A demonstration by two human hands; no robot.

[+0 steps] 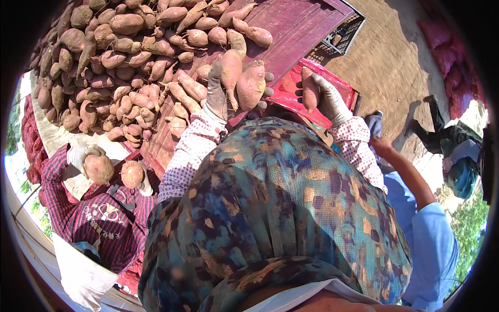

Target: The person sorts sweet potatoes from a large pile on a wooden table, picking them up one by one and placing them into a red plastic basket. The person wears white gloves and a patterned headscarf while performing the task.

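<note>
Both my hands wear pale work gloves with dark fingertips. My left hand (218,91) holds two sweet potatoes side by side, a long tapered sweet potato (231,70) and a rounder sweet potato (250,85); its fingertips curl round the far side. My right hand (327,97) grips one small sweet potato (310,90) over the open red mesh bag (331,80) in front of me. A large heap of sweet potatoes (124,46) lies to the left on a dark red metal surface (288,23).
A black plastic crate (345,35) stands beyond the red surface. At left a co-worker in a checked shirt (97,214) holds a potato-like root in each gloved hand. A person in blue (429,234) is close on my right. Full red mesh bags (448,62) lie far right.
</note>
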